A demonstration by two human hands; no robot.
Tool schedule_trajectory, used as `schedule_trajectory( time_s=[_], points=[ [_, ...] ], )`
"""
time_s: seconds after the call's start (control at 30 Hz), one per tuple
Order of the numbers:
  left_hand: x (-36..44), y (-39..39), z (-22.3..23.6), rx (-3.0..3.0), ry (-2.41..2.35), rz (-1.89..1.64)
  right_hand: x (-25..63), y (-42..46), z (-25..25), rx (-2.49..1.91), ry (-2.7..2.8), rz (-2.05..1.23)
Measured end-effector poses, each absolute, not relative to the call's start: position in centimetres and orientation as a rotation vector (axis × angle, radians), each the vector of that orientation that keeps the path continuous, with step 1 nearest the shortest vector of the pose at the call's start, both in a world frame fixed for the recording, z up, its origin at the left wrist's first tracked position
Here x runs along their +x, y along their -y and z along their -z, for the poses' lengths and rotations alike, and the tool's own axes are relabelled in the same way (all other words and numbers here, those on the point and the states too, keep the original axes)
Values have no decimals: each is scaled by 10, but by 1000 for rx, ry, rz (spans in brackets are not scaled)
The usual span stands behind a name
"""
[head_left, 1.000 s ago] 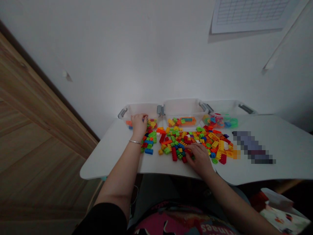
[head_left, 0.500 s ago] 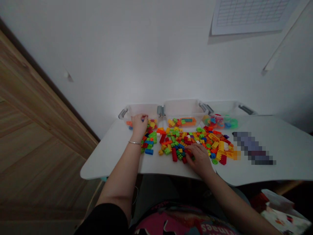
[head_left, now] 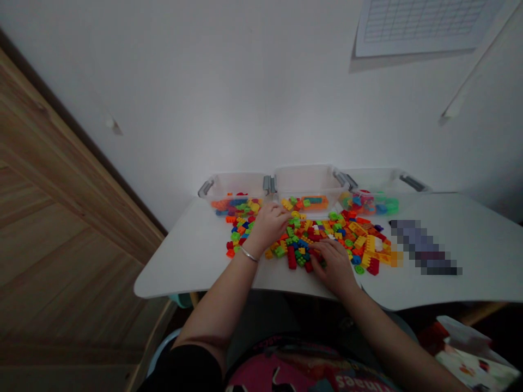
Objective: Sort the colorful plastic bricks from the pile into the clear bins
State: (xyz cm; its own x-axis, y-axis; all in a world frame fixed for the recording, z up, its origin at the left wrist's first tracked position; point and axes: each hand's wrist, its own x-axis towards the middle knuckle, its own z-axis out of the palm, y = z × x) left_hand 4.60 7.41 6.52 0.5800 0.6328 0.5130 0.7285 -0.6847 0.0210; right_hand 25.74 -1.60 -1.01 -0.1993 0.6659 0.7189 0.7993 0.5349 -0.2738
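Observation:
My left hand (head_left: 269, 222), with a silver bangle at the wrist, hovers over the left-middle part of a pile of toy building bricks (head_left: 291, 234), in front of the middle box. Its fingers are loosely bent and a little apart, with no brick visible in them. At the pile's near edge rests my right hand (head_left: 333, 264), thumb and fingers apart around a few bricks, which it partly hides. Close to its fingertips lie a long red brick (head_left: 291, 258) and small dark green and blue bricks. Yellow bricks (head_left: 368, 250) are heaped on the right.
Three clear boxes stand along the wall: a left box (head_left: 237, 182), a middle box (head_left: 306, 177) and a right box (head_left: 376, 177), each holding some colourful pieces. A blurred-out dark object (head_left: 423, 246) lies on the white table (head_left: 175, 250). A printed sheet (head_left: 417, 27) hangs above.
My left hand has come out of the left box and moved right and towards me, over the pile. My right hand has stayed in place.

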Motion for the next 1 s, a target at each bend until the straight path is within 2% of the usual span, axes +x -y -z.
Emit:
schedule_trajectory(
  time_s=[0.27,1.0],
  points=[
    [58,-78,-46,-2676,1231,426,257,16,9,-1194,1932,212],
    [60,-85,-42,-2509,1352,423,257,16,10,-1177,1937,209]
  ],
)
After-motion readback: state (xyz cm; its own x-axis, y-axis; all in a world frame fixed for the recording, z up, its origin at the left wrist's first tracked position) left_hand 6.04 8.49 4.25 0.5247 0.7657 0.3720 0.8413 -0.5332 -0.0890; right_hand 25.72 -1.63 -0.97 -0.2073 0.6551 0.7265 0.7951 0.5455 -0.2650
